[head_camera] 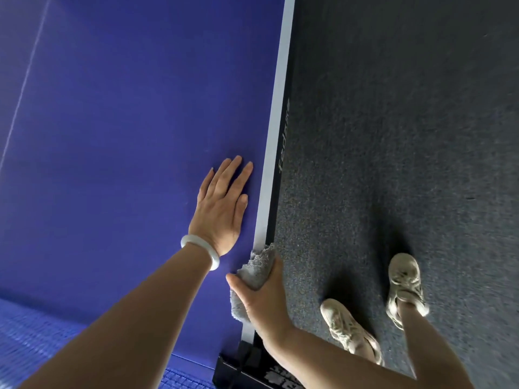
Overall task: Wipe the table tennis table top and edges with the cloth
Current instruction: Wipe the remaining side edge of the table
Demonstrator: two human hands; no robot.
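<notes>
The blue table tennis table top fills the left of the view, with a white side line and a dark edge running down its right side. My left hand lies flat on the blue surface with straight fingers, just left of the white line. My right hand grips a grey cloth wrapped over the table's edge, thumb on top and fingers hidden down the side.
The net and its black post clamp are at the bottom, close to my right wrist. Dark grey carpet lies right of the table, where my two feet in light trainers stand.
</notes>
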